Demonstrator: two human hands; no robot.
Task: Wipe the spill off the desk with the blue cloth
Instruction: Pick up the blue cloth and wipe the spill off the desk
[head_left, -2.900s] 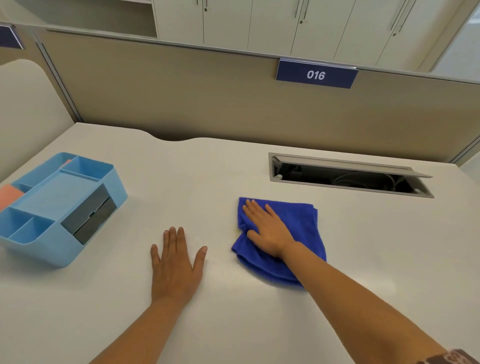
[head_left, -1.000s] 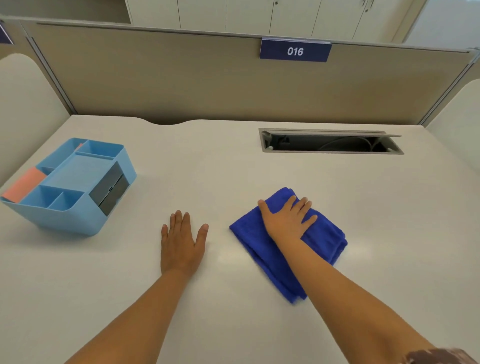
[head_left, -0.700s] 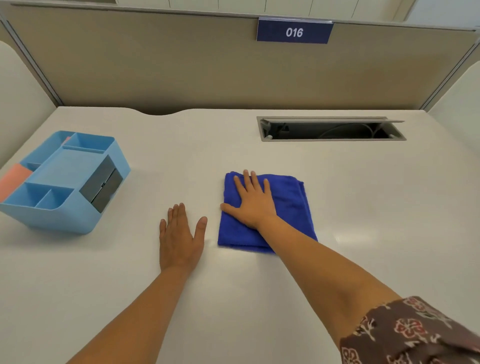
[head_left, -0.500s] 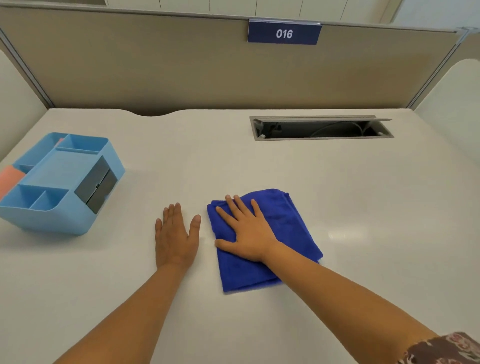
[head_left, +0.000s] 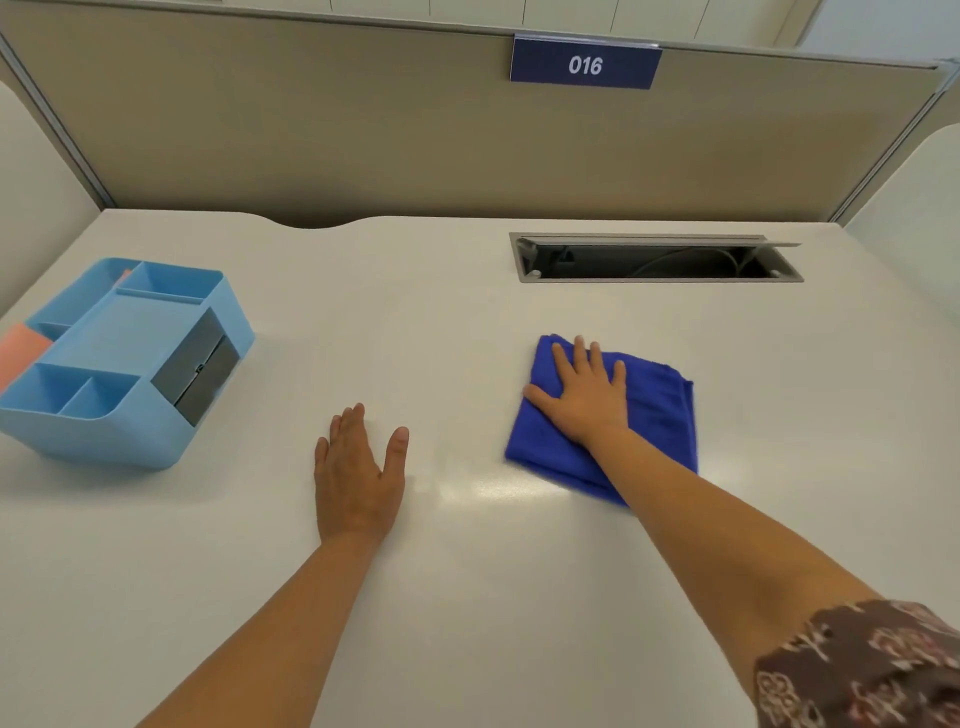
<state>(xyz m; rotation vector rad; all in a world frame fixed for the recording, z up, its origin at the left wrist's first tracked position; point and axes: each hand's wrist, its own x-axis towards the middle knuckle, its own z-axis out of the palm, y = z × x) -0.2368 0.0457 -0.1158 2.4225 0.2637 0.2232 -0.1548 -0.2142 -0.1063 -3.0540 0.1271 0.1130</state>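
Light blue organizer (head_left: 124, 364) sits by the desk's (head_left: 467, 597) left edge. Left hand (head_left: 358, 473) lies flat on the desk mid-front, fingers straight, holding nothing. Right hand (head_left: 584, 395) presses palm-down on the folded blue cloth (head_left: 660, 415), fingers spread, right of center, in front of the open cable hatch (head_left: 654, 257).

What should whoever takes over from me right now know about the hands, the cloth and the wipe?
Right hand: flat, fingers spread, pressing on the folded blue cloth, not gripping it.
Left hand: flat on the bare desk, apart from the cloth.
Cloth lies right of centre, short of the open cable hatch. Blue organiser sits far left, clear of the work.
Done: cloth is down on the desk. No spill is visible; only a glossy patch left of the cloth, wet or glare I cannot tell.
Left: wipe that patch, then check.
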